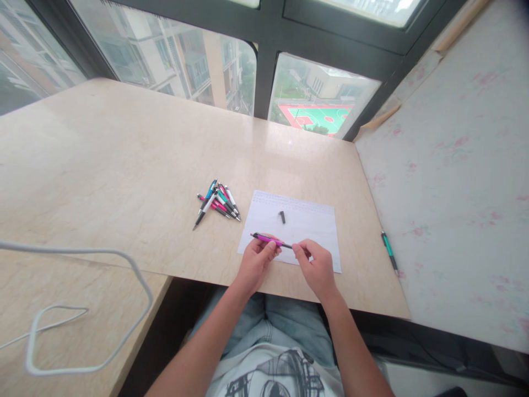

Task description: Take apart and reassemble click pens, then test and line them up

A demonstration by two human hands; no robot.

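Closest to you are your lap, the jeans (285, 317) and the printed white t-shirt (273, 375), tucked right up against the table edge. Off to your left, a white cable (82, 309) loops over the lower tabletop.

Just past the edge, both your hands are busy with one thing. Your left hand (256, 262) is wrapped around the barrel of the pink pen (268, 239), thumb and fingers closed on it. Your right hand (316, 267) is pinched onto the dark end of that same pen, so it's gripped from both sides. The pen lies pretty much level, just above the near edge of a white sheet of paper (306, 220). I can't tell whether it touches the sheet.

A bit further up the paper sits a small black piece (281, 216) on its own, apart from your hands. To the left of the sheet, on the beige table (124, 165), there's a messy pile of pens (217, 204), pink, teal and blue ones crossed over each other. Over on your right a lone teal pen (389, 251) lies at the table's edge, against the pale pink-speckled surface (454, 193).

Farthest out is the dark-framed window (264, 60), with buildings and a red and green sports court (322, 117) way down below.
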